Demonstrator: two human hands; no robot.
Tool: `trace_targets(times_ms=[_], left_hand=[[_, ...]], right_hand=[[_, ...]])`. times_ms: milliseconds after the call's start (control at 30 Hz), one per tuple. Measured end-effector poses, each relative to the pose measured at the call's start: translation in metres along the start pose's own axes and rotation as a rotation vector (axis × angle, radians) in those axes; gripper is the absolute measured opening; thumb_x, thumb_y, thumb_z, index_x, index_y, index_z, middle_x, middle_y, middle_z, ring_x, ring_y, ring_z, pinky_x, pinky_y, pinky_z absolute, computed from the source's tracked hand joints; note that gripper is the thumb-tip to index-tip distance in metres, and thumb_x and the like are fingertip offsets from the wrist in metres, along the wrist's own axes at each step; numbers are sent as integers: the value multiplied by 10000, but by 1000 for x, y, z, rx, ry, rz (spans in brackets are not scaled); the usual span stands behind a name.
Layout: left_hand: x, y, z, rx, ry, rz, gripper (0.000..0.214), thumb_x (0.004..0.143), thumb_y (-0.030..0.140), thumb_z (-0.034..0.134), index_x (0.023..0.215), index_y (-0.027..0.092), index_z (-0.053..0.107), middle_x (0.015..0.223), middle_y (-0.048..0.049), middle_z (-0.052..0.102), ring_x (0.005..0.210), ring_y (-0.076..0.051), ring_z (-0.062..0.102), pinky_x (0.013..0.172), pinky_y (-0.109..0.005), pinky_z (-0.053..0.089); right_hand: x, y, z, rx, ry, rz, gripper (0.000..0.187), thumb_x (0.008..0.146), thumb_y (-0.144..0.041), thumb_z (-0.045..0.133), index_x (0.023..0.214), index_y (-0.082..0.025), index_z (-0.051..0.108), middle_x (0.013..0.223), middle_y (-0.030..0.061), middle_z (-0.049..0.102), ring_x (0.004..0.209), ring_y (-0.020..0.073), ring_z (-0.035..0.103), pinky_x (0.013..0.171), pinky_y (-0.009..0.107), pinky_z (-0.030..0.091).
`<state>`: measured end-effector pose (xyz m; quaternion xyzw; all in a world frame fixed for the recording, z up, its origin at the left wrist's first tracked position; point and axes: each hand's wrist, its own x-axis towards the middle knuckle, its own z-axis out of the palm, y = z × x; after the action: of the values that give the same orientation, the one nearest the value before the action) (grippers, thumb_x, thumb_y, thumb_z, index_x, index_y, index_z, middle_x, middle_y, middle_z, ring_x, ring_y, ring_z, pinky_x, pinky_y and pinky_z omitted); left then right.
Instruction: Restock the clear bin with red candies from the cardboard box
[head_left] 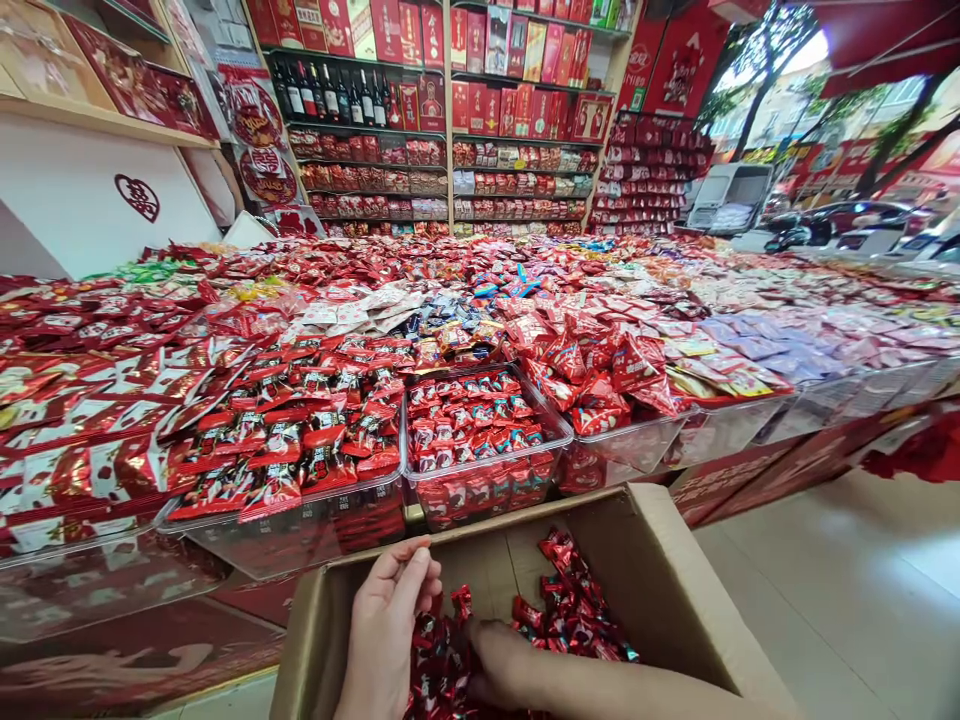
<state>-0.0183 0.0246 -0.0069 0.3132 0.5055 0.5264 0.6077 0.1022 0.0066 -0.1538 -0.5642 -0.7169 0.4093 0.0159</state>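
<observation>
Both hands are sunk in a cardboard box (660, 590) of red foil-wrapped candies (562, 610). The left hand (386, 625) is curled loosely over the pile near the box's back wall; the right hand (495, 665) is buried among wrappers, so its grip cannot be told. A loosely scooped handful could be spilled between the box rim and the nearly full clear bin (487, 470) on the desk just behind.

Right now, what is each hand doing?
Left hand: curled over the candies in the box; grip cannot be told.
Right hand: buried in candies; cannot be told.
</observation>
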Motion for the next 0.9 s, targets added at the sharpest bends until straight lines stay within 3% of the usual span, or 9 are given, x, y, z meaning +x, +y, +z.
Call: trace_targets(times_ms=[100,200,333,433,500,600,733,900], left_hand=[[1,-1,-1,28,2,-9,239,642,305,656,837,182,593,593,51,623,545,-71,528,517,-157,407],[3,-4,-2,157,-51,2,212,674,296,619,850,179,605,676,16,646,631,-110,564,578,-196,430],[2,-11,0,474,-188,84,296,678,282,608,960,190,612,1007,-65,632,976,-226,529,839,-330,385],[-3,-14,6,494,-367,4,354,691,297,603,1031,200,580,1018,-72,642,956,-236,551,828,-352,407],[-7,-13,11,413,-447,-63,308,712,295,587,1001,188,596,877,-52,689,800,-196,606,735,-303,458],[-10,-7,15,372,-426,-79,238,706,272,601,923,183,642,736,-20,707,633,-143,603,595,-224,465],[-9,-5,15,348,-364,-81,202,678,256,630,854,167,671,655,-14,705,594,-136,606,504,-186,434],[-10,-9,15,280,-367,-101,284,690,308,615,943,178,625,704,-14,687,624,-156,615,497,-207,427]], right_hand=[[-1,5,-12,80,37,53,317,499,-227,634,813,-235,587,821,38,618,770,262,563,606,317,415],[-11,4,-42,256,133,98,325,468,-201,680,777,-224,583,704,6,583,659,202,535,529,283,377],[-37,-11,-87,772,181,-20,263,554,-231,658,769,-173,518,612,-28,546,523,106,495,474,225,366],[-57,-25,-109,1145,220,-130,363,556,-283,687,824,-166,473,728,0,609,523,88,521,481,218,399],[-65,-32,-115,1278,295,-150,394,546,-277,708,842,-157,476,736,6,622,524,84,538,495,217,416],[-70,-37,-114,1359,383,-148,309,571,-279,701,756,-131,503,613,-7,608,461,72,524,463,200,409],[-69,-37,-109,1466,407,-167,258,591,-276,691,700,-123,515,585,-5,601,456,66,509,442,189,402],[-71,-42,-109,1469,463,-140,247,592,-278,690,690,-128,519,543,-28,570,429,46,461,421,170,359]])
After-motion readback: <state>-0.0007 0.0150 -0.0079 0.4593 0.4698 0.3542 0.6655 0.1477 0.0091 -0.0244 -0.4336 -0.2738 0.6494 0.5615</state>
